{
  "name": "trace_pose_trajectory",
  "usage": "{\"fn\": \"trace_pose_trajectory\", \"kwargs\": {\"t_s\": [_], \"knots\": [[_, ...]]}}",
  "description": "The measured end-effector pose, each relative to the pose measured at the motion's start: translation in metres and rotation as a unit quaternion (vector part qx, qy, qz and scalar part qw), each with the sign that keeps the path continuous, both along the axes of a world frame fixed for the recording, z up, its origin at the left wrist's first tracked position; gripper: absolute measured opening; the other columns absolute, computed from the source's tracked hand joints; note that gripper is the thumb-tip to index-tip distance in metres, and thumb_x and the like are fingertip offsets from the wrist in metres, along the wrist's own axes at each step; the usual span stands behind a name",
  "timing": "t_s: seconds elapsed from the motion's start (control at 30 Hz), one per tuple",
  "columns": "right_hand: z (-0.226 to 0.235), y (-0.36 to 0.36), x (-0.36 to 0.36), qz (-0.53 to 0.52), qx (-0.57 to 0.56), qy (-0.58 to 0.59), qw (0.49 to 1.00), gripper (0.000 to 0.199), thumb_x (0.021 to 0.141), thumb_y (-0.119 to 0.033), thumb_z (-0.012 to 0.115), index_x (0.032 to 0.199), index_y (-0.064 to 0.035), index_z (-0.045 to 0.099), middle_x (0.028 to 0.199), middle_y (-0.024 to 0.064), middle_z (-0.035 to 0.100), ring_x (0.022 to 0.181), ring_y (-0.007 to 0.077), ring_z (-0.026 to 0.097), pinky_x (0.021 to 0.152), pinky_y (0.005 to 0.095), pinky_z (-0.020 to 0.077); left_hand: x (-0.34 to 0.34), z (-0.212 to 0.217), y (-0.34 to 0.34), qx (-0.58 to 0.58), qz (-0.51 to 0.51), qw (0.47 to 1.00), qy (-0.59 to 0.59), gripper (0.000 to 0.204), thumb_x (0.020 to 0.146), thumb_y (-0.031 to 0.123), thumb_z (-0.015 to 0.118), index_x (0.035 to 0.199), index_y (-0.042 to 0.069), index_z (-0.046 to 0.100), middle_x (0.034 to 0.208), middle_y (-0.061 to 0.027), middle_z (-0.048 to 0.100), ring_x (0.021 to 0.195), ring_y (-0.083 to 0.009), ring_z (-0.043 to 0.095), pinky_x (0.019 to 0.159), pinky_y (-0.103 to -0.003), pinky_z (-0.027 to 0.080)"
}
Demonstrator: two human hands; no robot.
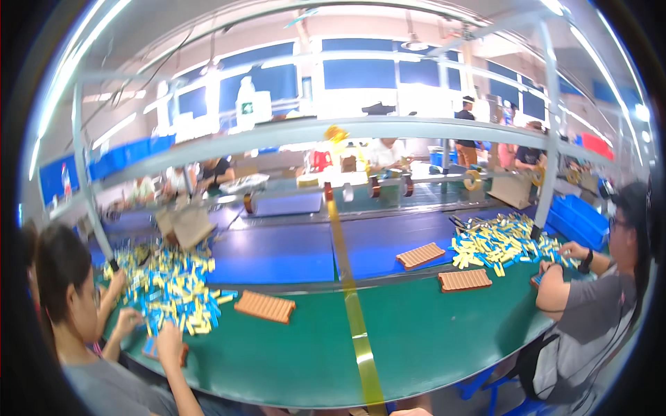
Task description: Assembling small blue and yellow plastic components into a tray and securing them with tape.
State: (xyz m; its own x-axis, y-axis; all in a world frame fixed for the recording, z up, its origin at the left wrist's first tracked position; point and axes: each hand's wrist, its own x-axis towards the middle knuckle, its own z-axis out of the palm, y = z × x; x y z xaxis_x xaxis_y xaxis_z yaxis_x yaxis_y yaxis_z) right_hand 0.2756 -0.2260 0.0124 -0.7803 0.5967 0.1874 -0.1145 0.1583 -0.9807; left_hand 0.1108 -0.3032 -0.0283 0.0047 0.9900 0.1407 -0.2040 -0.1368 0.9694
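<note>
A long strip of amber see-through tape (356, 323) runs down from the overhead rail, across the green table, to the lower edge. Beside its near end, a small sliver of skin, likely my right hand (411, 412), shows at the lower edge. Its fingers are cut off, so I cannot tell whether it touches the tape. My left hand does not show clearly. Ridged orange-brown trays lie on the belt and table: one left of the tape (265, 306), another to the right (465, 280), and a third (420, 256) farther back.
Heaps of yellow and blue small pieces lie left (177, 295) and right (503, 243). Co-workers sit at both sides, hands at the pieces. A grey rail (416, 130) on posts crosses ahead, with tape rolls (375, 186) below it. A blue bin (577, 222) stands right.
</note>
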Motion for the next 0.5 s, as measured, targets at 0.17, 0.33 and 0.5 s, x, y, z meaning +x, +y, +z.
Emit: {"fn": "trace_pose_trajectory", "kwargs": {"t_s": [0.17,0.33,0.5], "knots": [[-0.003,0.001,-0.005,-0.01,0.02,-0.004,1.0,0.015,0.074,-0.008,0.063,0.081,0.003,0.057,0.078,0.0075,0.055,0.071,0.0133,0.053,0.062,0.0259,0.0418,-0.003,0.015,0.002,0.016,0.032,0.999,0.025,0.008,0.078,0.001,0.058,0.082,0.002,0.051,0.077,-0.0014,0.052,0.064,-0.0057,0.047,0.056,-0.018,0.038],[0.002,0.001,-0.012,0.007,0.019,0.019,1.0,0.014,0.074,-0.009,0.063,0.081,0.0021,0.057,0.078,0.007,0.055,0.07,0.012,0.052,0.06,0.0247,0.0412,-0.011,0.022,0.0,-0.004,0.03,0.999,0.026,0.007,0.077,0.0,0.058,0.079,0.001,0.051,0.079,-0.0015,0.052,0.069,-0.0069,0.047,0.061,-0.019,0.038],[-0.006,-0.002,-0.02,0.005,0.045,0.012,0.999,0.014,0.075,-0.01,0.063,0.081,0.001,0.058,0.076,0.0057,0.055,0.069,0.011,0.051,0.06,0.0239,0.041,-0.017,0.008,-0.009,-0.039,0.04,0.998,0.02,0.007,0.077,0.001,0.057,0.081,0.001,0.052,0.08,-0.0015,0.051,0.071,-0.0072,0.047,0.064,-0.019,0.039]]}}
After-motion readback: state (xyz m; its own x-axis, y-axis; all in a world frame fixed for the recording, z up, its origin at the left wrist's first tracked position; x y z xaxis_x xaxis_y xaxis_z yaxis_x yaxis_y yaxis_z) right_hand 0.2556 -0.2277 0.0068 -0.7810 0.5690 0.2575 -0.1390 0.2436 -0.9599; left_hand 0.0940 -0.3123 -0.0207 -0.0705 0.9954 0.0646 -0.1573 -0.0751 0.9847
